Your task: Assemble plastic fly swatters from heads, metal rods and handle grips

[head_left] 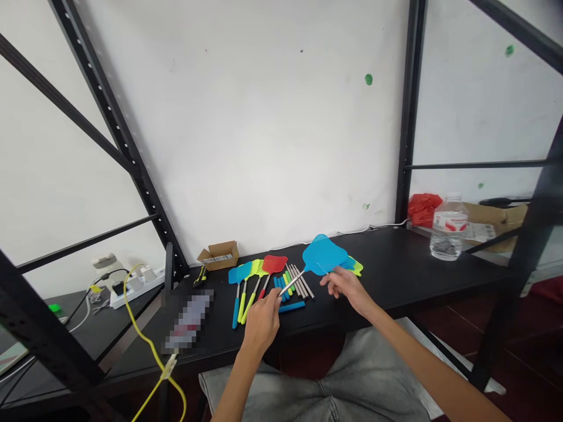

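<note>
My left hand (263,319) is closed around the metal rod of a blue fly swatter (324,253), whose mesh head points up and right above the table. Just below that head is my right hand (345,287), fingers loosely bent and apart; whether a fingertip touches the head's edge I cannot tell. Left of my hands lie a blue swatter (238,274), yellow-green swatters (257,268) and a red swatter (275,264), all with rods and handles. Loose blue handles (281,287), including one blue handle (292,306) near my left hand, lie beside several metal rods (302,282). More swatter heads (355,265) lie behind my right hand.
On the black table (396,264) are a small cardboard box (219,255), a black-and-yellow tool (200,278) and a blurred-out object (190,321) with a yellow cable (152,346). A water bottle (448,228) stands at right. Black metal posts (404,146) frame both sides.
</note>
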Demonstrator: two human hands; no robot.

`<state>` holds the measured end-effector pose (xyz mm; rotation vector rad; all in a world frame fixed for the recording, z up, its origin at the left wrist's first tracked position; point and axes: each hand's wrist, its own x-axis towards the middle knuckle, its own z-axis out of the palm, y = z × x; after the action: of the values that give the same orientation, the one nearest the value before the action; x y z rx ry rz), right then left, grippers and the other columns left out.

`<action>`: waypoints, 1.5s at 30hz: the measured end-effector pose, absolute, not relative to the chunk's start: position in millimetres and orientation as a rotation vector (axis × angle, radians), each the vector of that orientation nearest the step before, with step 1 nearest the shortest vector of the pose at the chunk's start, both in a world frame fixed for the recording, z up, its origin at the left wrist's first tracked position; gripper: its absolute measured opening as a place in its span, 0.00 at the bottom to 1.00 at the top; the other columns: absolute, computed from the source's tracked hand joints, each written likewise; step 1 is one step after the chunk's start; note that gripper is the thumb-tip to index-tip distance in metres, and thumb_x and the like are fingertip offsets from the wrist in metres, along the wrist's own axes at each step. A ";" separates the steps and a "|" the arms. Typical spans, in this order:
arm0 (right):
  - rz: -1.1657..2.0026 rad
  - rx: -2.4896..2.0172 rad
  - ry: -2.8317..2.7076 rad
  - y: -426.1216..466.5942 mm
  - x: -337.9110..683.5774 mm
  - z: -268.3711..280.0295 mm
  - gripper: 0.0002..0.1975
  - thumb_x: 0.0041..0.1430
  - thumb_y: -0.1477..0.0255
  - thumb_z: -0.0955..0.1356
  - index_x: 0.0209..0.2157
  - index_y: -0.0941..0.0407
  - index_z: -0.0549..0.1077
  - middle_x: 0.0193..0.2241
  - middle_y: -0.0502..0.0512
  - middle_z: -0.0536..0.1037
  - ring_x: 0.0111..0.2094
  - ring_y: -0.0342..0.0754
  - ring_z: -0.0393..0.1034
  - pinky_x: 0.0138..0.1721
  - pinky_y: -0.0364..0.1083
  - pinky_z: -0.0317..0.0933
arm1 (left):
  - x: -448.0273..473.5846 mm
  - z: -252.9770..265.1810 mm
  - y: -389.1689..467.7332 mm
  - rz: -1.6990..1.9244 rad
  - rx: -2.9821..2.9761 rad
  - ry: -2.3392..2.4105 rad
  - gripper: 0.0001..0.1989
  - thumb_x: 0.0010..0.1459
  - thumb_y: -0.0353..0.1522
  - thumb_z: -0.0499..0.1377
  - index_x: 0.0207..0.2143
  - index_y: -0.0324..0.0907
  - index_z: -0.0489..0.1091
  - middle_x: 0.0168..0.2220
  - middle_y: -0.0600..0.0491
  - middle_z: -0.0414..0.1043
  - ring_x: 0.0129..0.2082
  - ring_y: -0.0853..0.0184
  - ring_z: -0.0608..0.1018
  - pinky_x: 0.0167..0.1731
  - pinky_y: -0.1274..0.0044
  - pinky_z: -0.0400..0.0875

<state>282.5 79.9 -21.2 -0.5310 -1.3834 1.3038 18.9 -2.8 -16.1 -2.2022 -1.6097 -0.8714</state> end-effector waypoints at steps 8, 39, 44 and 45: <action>1.207 -0.605 -1.693 65.6 277.4 -14.7 0.19 0.57 0.60 0.69 0.46 0.56 0.75 0.29 0.55 0.79 0.23 0.42 0.65 0.23 0.42 0.57 | 36.2 -7.8 -11.2 -0.995 -2.360 -1.635 0.14 0.69 0.36 0.41 0.46 0.43 0.64 0.25 0.54 0.70 0.26 0.65 0.72 0.27 0.76 0.60; 1.405 -0.578 -1.084 68.8 262.4 -20.2 0.19 0.49 0.54 0.73 0.30 0.56 0.74 0.17 0.47 0.68 0.17 0.39 0.56 0.18 0.41 0.49 | 42.2 -2.8 -10.3 -0.968 -2.491 -1.735 0.16 0.64 0.42 0.49 0.32 0.44 0.69 0.28 0.52 0.69 0.31 0.63 0.73 0.31 0.76 0.63; 1.394 -0.566 -1.066 70.6 262.4 -21.9 0.18 0.51 0.55 0.73 0.33 0.56 0.74 0.21 0.48 0.69 0.18 0.39 0.58 0.19 0.41 0.49 | 37.0 -3.9 -8.8 -1.332 -2.643 -1.795 0.10 0.65 0.39 0.48 0.37 0.44 0.63 0.28 0.55 0.69 0.30 0.67 0.73 0.34 0.77 0.64; 1.393 -0.564 -1.068 70.9 262.4 -22.2 0.18 0.52 0.56 0.72 0.34 0.57 0.74 0.22 0.49 0.70 0.19 0.39 0.58 0.19 0.41 0.49 | 35.6 -5.1 -7.8 -1.378 -2.656 -1.796 0.08 0.64 0.38 0.49 0.38 0.44 0.62 0.29 0.56 0.69 0.31 0.67 0.73 0.34 0.77 0.64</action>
<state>262.4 70.9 -22.2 -0.5635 -1.0683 1.3929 35.6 -7.8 -5.1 -2.6560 -1.7964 -1.3783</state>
